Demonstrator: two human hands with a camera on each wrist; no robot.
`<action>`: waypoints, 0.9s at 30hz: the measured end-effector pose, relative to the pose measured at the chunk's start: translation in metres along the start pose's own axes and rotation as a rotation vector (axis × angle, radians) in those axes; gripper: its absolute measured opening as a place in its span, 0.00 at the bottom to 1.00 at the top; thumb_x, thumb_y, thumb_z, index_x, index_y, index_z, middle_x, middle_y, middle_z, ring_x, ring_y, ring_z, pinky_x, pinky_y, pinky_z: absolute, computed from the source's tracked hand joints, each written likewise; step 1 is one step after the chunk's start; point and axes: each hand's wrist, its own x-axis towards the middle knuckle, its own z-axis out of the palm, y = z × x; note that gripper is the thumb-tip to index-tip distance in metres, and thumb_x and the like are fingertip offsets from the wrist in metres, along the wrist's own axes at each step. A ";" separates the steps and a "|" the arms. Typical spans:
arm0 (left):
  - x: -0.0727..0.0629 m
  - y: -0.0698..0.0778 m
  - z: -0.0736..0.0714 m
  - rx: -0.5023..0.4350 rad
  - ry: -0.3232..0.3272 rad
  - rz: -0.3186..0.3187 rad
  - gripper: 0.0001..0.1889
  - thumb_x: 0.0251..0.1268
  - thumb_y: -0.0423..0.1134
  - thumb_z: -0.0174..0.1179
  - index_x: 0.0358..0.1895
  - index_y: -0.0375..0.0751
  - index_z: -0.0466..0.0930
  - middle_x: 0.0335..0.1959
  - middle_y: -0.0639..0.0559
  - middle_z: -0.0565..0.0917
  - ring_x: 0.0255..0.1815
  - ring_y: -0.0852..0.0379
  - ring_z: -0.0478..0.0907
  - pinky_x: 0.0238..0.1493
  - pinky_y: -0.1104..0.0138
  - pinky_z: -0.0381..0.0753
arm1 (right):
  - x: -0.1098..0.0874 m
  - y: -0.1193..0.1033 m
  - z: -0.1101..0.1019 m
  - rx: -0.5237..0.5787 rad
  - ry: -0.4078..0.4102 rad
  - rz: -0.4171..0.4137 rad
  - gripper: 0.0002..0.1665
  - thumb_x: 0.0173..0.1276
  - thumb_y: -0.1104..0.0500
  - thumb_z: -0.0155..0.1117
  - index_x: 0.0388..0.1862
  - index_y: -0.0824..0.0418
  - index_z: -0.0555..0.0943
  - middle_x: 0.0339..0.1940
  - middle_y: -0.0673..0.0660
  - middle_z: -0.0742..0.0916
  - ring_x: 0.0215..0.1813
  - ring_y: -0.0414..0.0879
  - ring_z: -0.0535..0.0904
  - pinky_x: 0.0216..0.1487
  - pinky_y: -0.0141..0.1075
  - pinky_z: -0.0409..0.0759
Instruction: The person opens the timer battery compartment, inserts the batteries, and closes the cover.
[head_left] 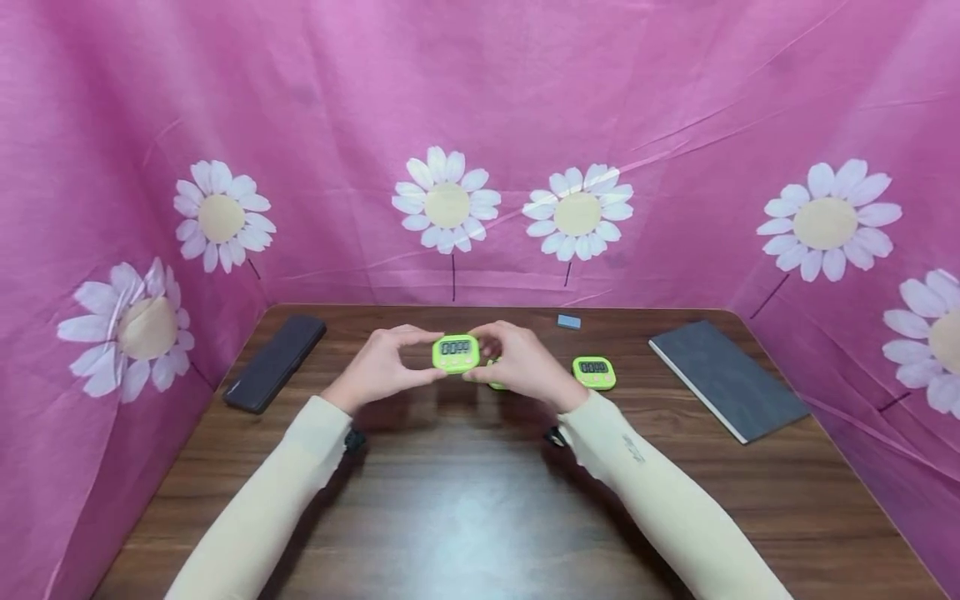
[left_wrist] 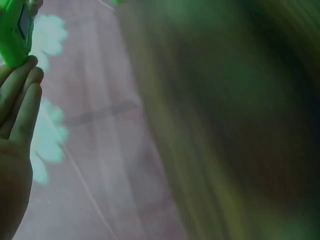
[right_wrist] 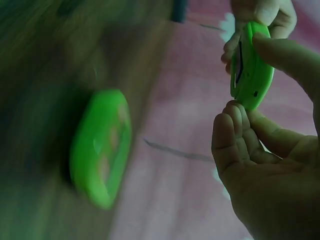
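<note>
Both hands hold a lime-green digital timer upright above the table, its display facing the head camera. My left hand pinches its left side between thumb and fingers. From the other side, my right hand pinches the timer's right edge; the right wrist view shows thumb and fingertips on the green casing. A second green timer is mostly hidden behind the right hand. To the right of that hand a third green timer lies on the table, display up.
On the brown wooden table, a long black case lies at the left. A dark grey notebook is at the right, and a small blue block near the back edge. Pink flowered cloth hangs behind and at both sides.
</note>
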 end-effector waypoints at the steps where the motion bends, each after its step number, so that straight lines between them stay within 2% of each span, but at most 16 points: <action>1: -0.003 -0.007 -0.004 0.015 -0.024 -0.039 0.31 0.61 0.46 0.86 0.68 0.44 0.90 0.60 0.47 0.94 0.64 0.46 0.90 0.67 0.47 0.90 | 0.009 0.000 0.008 0.000 -0.028 0.009 0.37 0.60 0.53 0.91 0.67 0.61 0.87 0.50 0.53 0.91 0.52 0.49 0.90 0.58 0.44 0.90; 4: -0.011 -0.026 -0.013 0.044 -0.096 -0.122 0.31 0.63 0.47 0.85 0.68 0.43 0.90 0.62 0.45 0.93 0.67 0.44 0.89 0.69 0.44 0.88 | 0.030 -0.001 0.031 -0.038 -0.094 0.030 0.37 0.59 0.54 0.91 0.65 0.63 0.87 0.49 0.55 0.93 0.50 0.45 0.88 0.58 0.40 0.89; 8: -0.021 -0.042 -0.015 0.085 -0.196 -0.172 0.29 0.65 0.46 0.83 0.67 0.40 0.90 0.61 0.45 0.94 0.65 0.45 0.90 0.67 0.46 0.89 | 0.041 -0.004 0.056 -0.125 -0.166 0.066 0.36 0.58 0.55 0.91 0.64 0.64 0.87 0.46 0.54 0.93 0.46 0.42 0.86 0.55 0.37 0.87; 12: -0.023 -0.043 -0.016 0.153 -0.247 -0.169 0.26 0.64 0.43 0.83 0.64 0.38 0.91 0.57 0.45 0.95 0.59 0.48 0.92 0.62 0.48 0.91 | 0.044 -0.007 0.072 -0.173 -0.195 0.111 0.36 0.58 0.54 0.91 0.62 0.65 0.87 0.42 0.54 0.91 0.42 0.44 0.84 0.50 0.37 0.86; 16: -0.020 -0.040 -0.016 0.213 -0.302 -0.172 0.26 0.64 0.44 0.82 0.63 0.39 0.92 0.57 0.46 0.96 0.59 0.49 0.92 0.62 0.49 0.91 | 0.060 0.026 0.096 -0.218 -0.195 0.126 0.36 0.54 0.48 0.94 0.58 0.58 0.87 0.35 0.48 0.89 0.39 0.42 0.83 0.46 0.35 0.85; 19: -0.017 -0.039 -0.016 0.232 -0.335 -0.181 0.26 0.64 0.45 0.82 0.63 0.39 0.92 0.57 0.46 0.95 0.59 0.49 0.91 0.63 0.48 0.90 | 0.061 0.029 0.098 -0.222 -0.190 0.132 0.35 0.51 0.48 0.94 0.55 0.58 0.88 0.34 0.47 0.89 0.40 0.42 0.84 0.47 0.36 0.86; 23: -0.013 -0.038 -0.016 0.237 -0.352 -0.194 0.27 0.63 0.45 0.82 0.63 0.37 0.92 0.56 0.45 0.96 0.57 0.50 0.90 0.61 0.49 0.90 | 0.045 -0.007 0.083 -0.237 -0.184 0.168 0.32 0.56 0.54 0.92 0.57 0.63 0.88 0.46 0.55 0.93 0.49 0.49 0.88 0.59 0.43 0.89; 27: -0.013 -0.039 -0.016 0.235 -0.368 -0.211 0.28 0.63 0.45 0.82 0.65 0.36 0.91 0.56 0.44 0.95 0.56 0.50 0.89 0.61 0.49 0.90 | 0.041 -0.014 0.085 -0.269 -0.181 0.190 0.36 0.58 0.54 0.91 0.62 0.64 0.87 0.57 0.59 0.94 0.59 0.54 0.89 0.66 0.47 0.88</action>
